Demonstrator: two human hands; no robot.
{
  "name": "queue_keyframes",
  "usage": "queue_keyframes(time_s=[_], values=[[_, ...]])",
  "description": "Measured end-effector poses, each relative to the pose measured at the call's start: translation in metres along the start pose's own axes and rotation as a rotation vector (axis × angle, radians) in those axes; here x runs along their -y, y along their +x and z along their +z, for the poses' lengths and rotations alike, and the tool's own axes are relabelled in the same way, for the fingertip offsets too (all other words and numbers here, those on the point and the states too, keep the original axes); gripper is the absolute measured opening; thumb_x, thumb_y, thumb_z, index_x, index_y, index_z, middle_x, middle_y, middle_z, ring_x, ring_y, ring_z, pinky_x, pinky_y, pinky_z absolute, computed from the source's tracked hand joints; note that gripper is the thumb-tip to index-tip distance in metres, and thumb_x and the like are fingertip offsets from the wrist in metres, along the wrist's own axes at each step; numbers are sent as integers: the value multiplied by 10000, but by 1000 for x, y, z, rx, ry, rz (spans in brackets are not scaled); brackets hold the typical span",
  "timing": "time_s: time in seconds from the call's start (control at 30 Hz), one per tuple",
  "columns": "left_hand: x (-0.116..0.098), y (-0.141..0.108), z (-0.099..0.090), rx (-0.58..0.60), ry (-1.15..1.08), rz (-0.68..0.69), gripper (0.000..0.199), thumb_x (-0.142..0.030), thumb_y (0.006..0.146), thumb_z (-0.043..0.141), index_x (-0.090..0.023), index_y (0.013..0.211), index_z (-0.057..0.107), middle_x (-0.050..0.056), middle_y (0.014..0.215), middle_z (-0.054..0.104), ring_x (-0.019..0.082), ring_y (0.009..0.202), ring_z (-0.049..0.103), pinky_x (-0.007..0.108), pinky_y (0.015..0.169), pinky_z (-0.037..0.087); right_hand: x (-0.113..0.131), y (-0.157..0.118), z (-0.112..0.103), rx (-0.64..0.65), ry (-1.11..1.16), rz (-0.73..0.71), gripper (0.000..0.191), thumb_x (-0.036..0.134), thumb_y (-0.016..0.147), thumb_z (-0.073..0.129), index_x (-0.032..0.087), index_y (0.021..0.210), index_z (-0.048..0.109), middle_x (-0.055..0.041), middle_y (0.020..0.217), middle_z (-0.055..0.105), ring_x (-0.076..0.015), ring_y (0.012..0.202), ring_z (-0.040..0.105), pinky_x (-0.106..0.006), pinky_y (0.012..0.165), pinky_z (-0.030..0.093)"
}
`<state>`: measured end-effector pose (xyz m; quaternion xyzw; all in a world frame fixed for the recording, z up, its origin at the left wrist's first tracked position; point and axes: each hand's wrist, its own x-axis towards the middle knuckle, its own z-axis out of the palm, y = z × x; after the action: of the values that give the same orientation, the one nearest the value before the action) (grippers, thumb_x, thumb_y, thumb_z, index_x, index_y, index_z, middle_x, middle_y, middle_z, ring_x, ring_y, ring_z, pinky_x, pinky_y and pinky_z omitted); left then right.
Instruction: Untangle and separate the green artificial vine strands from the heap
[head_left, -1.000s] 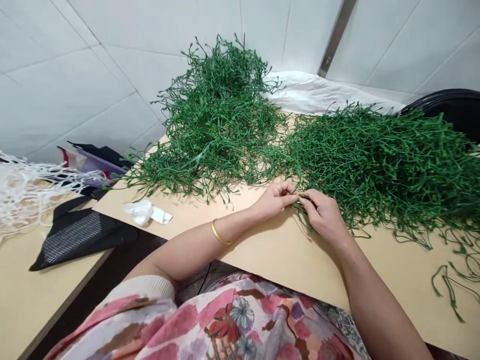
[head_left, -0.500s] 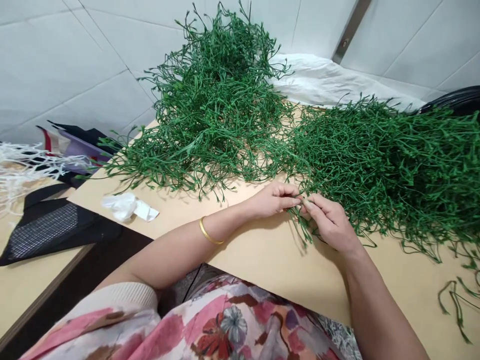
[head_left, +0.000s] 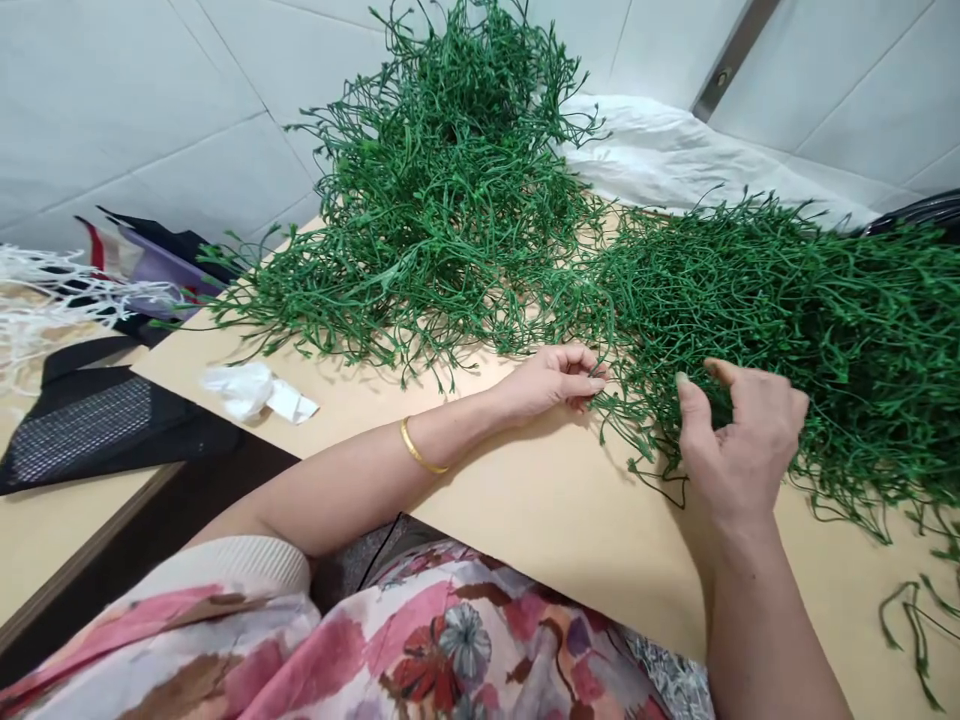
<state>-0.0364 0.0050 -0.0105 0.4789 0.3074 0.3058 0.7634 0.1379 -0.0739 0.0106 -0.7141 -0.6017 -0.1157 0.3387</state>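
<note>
My left hand (head_left: 559, 382) is closed in a pinch near the front of the green heap, with a thin green plastic plant stem (head_left: 624, 430) at its thumb and fingertips. Other strands lie against it, so the stem's full length is hard to follow. My right hand (head_left: 742, 430) is raised over the near edge of the right-hand heap of green plastic stems (head_left: 720, 280), thumb and fingers apart, nothing held. A second, taller heap of stems (head_left: 442, 190) stands behind my left hand.
Crumpled white tissue (head_left: 251, 390) lies on the tan tabletop (head_left: 517, 500). White branching strands (head_left: 52, 300) and a black mesh-panelled item (head_left: 82, 430) are at far left. White sheeting (head_left: 660, 150) runs along the tiled wall. A few loose stems (head_left: 913, 625) lie at lower right.
My right hand has let go near the left fingertips and moved right, opening over the right heap. My left hand stays nearly in place, still pinched. The view has shifted slightly.
</note>
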Motion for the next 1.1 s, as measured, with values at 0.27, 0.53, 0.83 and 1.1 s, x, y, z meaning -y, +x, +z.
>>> queue_keyframes(time_s=[0.27, 0.53, 0.83, 1.1], values=[[8, 1, 1, 68, 2, 5, 210, -147, 628, 665, -116, 807, 560, -46, 585, 510, 49, 460, 488, 227, 512, 417, 9, -5, 4, 78, 66, -232, 201, 280, 838, 464, 192, 904, 632, -75, 925, 638, -227, 932, 490, -378, 809, 328], [8, -1, 4, 60, -93, 55, 250, -219, 604, 713, -123, 722, 514, -40, 612, 527, 44, 477, 490, 217, 511, 401, 24, -15, 8, 389, 293, -215, 186, 237, 848, 426, 191, 767, 586, -29, 723, 596, -163, 724, 494, -293, 669, 349], [6, -6, 8, 107, -62, -14, 201, -204, 603, 693, -115, 643, 518, 1, 568, 578, 77, 497, 542, 217, 512, 371, 23, -14, 8, 416, 375, -15, 200, 277, 856, 401, 193, 723, 526, -3, 652, 528, -136, 622, 460, -255, 592, 330], [4, -7, 10, 72, 110, 88, 167, -179, 646, 620, -140, 589, 468, -49, 449, 459, 48, 415, 417, 205, 460, 307, 23, -12, 9, 450, 387, -63, 271, 334, 888, 346, 187, 828, 565, -18, 687, 555, -139, 643, 482, -257, 607, 343]])
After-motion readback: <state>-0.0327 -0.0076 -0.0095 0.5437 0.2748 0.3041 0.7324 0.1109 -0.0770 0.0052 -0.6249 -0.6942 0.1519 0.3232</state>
